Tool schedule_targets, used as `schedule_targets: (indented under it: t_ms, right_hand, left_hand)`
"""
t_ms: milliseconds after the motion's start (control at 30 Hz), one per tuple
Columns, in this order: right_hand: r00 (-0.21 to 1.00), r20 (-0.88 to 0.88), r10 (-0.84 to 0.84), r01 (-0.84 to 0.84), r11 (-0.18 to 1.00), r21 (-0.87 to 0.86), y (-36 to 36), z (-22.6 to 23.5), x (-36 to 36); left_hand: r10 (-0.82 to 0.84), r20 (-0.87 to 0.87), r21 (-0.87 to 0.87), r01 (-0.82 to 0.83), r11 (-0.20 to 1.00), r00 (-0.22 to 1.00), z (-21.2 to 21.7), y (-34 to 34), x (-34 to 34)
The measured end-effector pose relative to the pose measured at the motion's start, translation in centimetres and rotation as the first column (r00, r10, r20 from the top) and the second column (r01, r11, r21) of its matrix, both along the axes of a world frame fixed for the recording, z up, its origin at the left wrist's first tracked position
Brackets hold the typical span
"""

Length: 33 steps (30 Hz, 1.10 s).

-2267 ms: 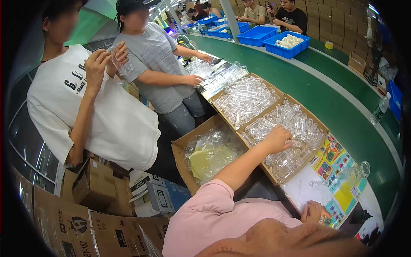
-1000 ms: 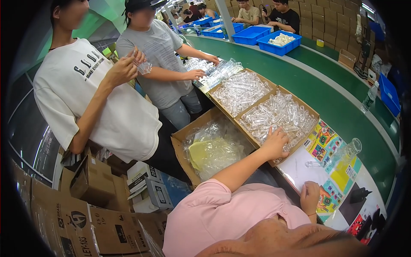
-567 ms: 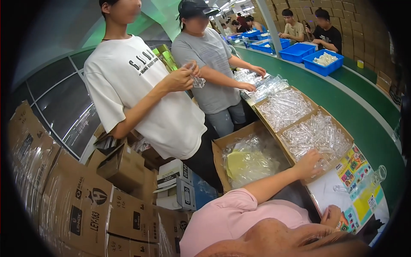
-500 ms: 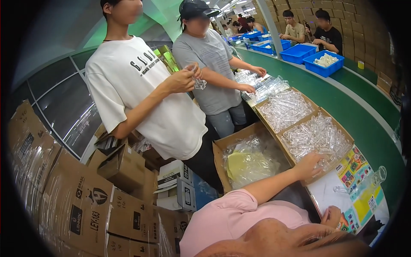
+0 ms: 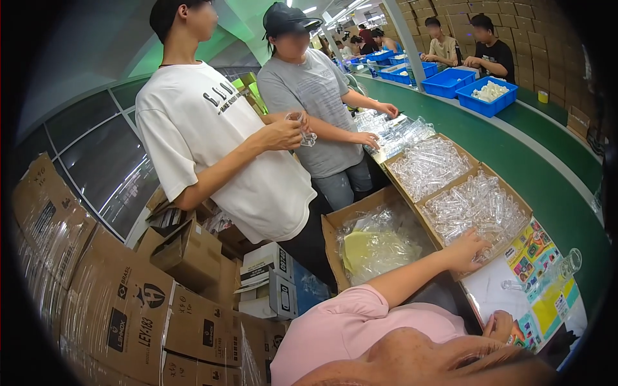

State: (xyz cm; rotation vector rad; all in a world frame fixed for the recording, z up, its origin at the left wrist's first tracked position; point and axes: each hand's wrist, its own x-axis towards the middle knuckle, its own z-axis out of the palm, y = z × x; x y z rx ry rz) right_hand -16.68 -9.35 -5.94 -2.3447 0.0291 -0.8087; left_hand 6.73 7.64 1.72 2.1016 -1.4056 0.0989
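My left hand reaches over the near edge of a cardboard box filled with small clear plastic tubes. Its fingers are apart and touch the tubes at the near corner; no single piece shows gripped in them. My right hand rests at the table's near edge, its fingers curled in. Whether anything is inside them is hidden. Beyond it, a larger clear tube with a flared end and a small clear piece lie on the colourful printed sheet.
A second box of clear tubes adjoins the first. Below stands an open carton with plastic bags. Two co-workers stand at left; one holds a clear part. Beyond runs a green conveyor with blue bins. Stacked cartons fill the lower left.
My left hand's fingers have shifted slightly among the tubes and spread more. My right hand stays put. The white-shirted co-worker has shifted to the right, the clear part now lower.
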Motion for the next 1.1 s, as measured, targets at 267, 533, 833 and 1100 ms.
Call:
schedule_targets:
  t_ms: [267, 533, 833, 1100]
  right_hand:
    - [1.000, -0.015, -0.002, 0.002, 0.999, 0.033, 0.2, 0.4, -0.2]
    - [1.000, -0.019, -0.015, 0.015, 0.999, 0.028, 0.3, 0.9, -0.3]
    - [0.999, -0.022, -0.025, 0.025, 1.000, 0.010, 0.4, 0.8, -0.3]
    - [0.998, -0.039, -0.043, 0.043, 0.999, 0.010, 0.6, 1.7, -0.3]
  left_hand:
    - [-0.038, 0.043, -0.251, 0.048, 0.967, 0.998, -0.9, -0.1, 0.5]
    - [0.049, -0.435, -0.297, -0.195, 0.935, 0.899, -0.2, 0.5, 0.2]
    - [0.131, -0.281, -0.427, -0.246, 0.871, 0.951, -1.3, 0.2, 1.0]
    - [0.054, -0.639, -0.367, -0.366, 0.855, 0.767, -2.2, 0.1, 1.5]
